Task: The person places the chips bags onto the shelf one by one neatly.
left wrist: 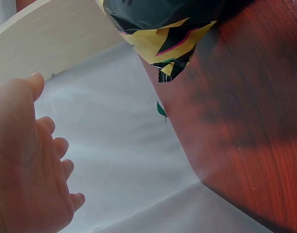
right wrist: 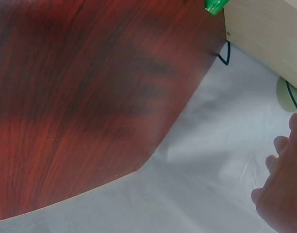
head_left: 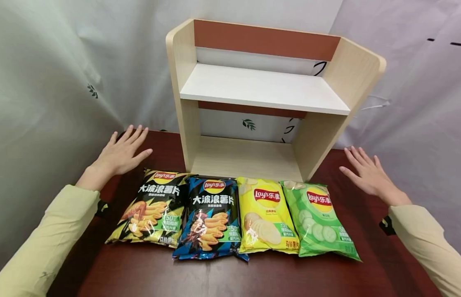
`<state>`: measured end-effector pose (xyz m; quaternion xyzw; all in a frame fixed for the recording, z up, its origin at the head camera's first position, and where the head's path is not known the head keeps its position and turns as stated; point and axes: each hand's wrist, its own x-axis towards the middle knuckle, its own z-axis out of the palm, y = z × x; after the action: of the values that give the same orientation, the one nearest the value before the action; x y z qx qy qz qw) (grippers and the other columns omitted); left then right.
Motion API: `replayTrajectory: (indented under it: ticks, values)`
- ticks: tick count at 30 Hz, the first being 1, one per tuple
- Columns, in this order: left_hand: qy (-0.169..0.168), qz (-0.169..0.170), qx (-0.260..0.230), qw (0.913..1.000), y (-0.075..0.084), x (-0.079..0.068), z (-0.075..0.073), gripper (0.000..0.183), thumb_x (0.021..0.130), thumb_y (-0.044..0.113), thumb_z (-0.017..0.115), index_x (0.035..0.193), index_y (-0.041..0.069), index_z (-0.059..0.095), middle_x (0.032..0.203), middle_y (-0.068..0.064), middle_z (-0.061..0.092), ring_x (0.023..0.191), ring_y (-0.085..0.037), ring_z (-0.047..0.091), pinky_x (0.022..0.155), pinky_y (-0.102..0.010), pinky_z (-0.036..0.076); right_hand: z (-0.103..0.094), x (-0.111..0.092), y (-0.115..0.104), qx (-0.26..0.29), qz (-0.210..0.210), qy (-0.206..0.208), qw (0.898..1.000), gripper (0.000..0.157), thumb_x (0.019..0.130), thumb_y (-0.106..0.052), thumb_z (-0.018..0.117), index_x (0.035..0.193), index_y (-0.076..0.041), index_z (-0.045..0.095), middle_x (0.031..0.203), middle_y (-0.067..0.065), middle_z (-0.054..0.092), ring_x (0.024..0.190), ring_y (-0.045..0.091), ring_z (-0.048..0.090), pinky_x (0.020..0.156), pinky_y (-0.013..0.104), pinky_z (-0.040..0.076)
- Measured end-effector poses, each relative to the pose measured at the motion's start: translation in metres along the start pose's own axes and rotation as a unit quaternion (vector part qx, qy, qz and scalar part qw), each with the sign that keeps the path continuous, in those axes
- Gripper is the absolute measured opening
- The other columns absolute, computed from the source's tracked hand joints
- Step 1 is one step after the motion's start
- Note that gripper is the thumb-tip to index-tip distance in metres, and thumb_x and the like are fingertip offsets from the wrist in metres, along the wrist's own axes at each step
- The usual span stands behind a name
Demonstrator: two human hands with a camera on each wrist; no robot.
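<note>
Light: bright, even and soft in the head view.
Shadows: faint ones under the white board of the shelf (head_left: 267, 88); dark smudged patches across the table (right wrist: 90, 107) in both wrist views.
Glare: soft sheen on the chip bags (head_left: 215, 216).
Distortion: wide-angle bowing of the shelf sides.
Focus: head view sharp; the left hand (left wrist: 27, 165) and right hand (right wrist: 284, 189) blurred close to the wrist lenses.

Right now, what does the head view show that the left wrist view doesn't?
Only the head view shows the blue bag, yellow bag, green bag, the shelf's white board and the right hand, open.

Only the left wrist view shows the table's edge against the white cloth close up.

Both show the left hand, open, the black-and-yellow bag, the wooden shelf and the dark red table.
</note>
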<state>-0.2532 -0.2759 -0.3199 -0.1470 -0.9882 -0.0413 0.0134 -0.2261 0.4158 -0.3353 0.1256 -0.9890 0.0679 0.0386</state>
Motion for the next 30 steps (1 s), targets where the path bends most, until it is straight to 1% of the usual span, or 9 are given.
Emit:
replayTrajectory:
  ticks: [5,7,14,18,20,22,25,28,30]
  values:
    - [-0.003,0.001,0.005,1.0000,0.001,-0.004,0.001,0.077,0.099,0.057,0.030,0.155,0.014,0.000,0.161,-0.017,0.000,0.148,-0.040,-0.002,0.113,-0.066,-0.005,-0.005,-0.002,-0.005,0.007,-0.003,0.012,1.000,0.070,0.101,-0.044,0.038,0.156,-0.016,0.005,0.160,0.021,0.007,0.149,0.039,-0.003,0.112,0.067,-0.006]
    - [0.001,0.003,0.009,0.9999,0.002,-0.007,0.000,0.077,0.099,0.056,0.031,0.155,0.014,0.001,0.161,-0.017,0.002,0.148,-0.040,0.000,0.113,-0.066,-0.005,-0.011,-0.001,-0.010,0.011,-0.005,0.030,0.999,0.067,0.101,-0.043,0.038,0.155,-0.012,0.012,0.159,0.023,0.013,0.148,0.041,0.003,0.113,0.067,-0.003]
    - [0.020,0.013,0.009,0.9997,0.009,-0.023,-0.001,0.072,0.100,0.051,0.037,0.154,0.010,0.016,0.159,-0.021,0.017,0.147,-0.041,0.011,0.115,-0.064,0.002,-0.040,0.006,-0.031,0.057,-0.003,0.105,0.993,0.054,0.103,-0.035,0.037,0.147,-0.005,0.035,0.146,0.031,0.034,0.127,0.055,0.035,0.096,0.069,0.027]
    - [0.063,0.032,0.021,0.9973,0.017,-0.033,0.002,0.064,0.098,0.041,0.050,0.150,0.008,0.033,0.152,-0.022,0.035,0.141,-0.041,0.029,0.112,-0.062,0.017,-0.056,0.012,-0.039,0.080,0.009,0.160,0.984,0.049,0.103,-0.032,0.037,0.140,-0.002,0.044,0.133,0.031,0.048,0.109,0.047,0.053,0.087,0.063,0.035]
    - [0.094,0.047,0.032,0.9939,0.021,-0.038,0.003,0.057,0.095,0.034,0.056,0.145,0.008,0.042,0.145,-0.022,0.045,0.134,-0.041,0.039,0.107,-0.062,0.026,-0.063,0.015,-0.042,0.089,0.013,0.191,0.978,0.046,0.102,-0.031,0.037,0.136,-0.003,0.049,0.123,0.029,0.056,0.093,0.022,0.062,0.081,0.056,0.040]
    - [0.123,0.060,0.040,0.9897,0.026,-0.043,0.005,0.052,0.093,0.028,0.061,0.139,0.009,0.050,0.136,-0.021,0.054,0.126,-0.041,0.047,0.100,-0.062,0.034,-0.070,0.018,-0.045,0.101,0.017,0.219,0.970,0.044,0.101,-0.031,0.039,0.132,-0.004,0.054,0.111,0.024,0.063,0.080,-0.003,0.059,0.077,0.042,0.042]
    - [0.157,0.076,0.043,0.9837,0.032,-0.050,0.007,0.045,0.089,0.023,0.064,0.132,0.010,0.057,0.125,-0.021,0.062,0.115,-0.039,0.055,0.091,-0.059,0.040,-0.080,0.022,-0.050,0.118,0.027,0.261,0.958,0.041,0.099,-0.033,0.042,0.125,-0.005,0.058,0.090,-0.005,0.066,0.065,-0.028,0.039,0.068,0.022,0.037]
    - [0.190,0.094,0.041,0.9764,0.037,-0.055,0.008,0.041,0.086,0.020,0.065,0.126,0.011,0.062,0.114,-0.020,0.068,0.103,-0.037,0.061,0.083,-0.054,0.045,-0.089,0.025,-0.054,0.143,0.032,0.302,0.942,0.037,0.097,-0.034,0.046,0.117,-0.005,0.059,0.080,-0.030,0.053,0.058,-0.026,0.043,0.057,0.008,0.035]
    - [0.214,0.110,0.039,0.9698,0.040,-0.057,0.008,0.039,0.085,0.018,0.065,0.123,0.011,0.064,0.106,-0.018,0.070,0.095,-0.035,0.064,0.076,-0.050,0.047,-0.094,0.027,-0.057,0.162,0.032,0.324,0.931,0.026,0.096,-0.034,0.048,0.108,-0.014,0.060,0.076,-0.037,0.048,0.054,-0.022,0.046,0.052,0.004,0.035]
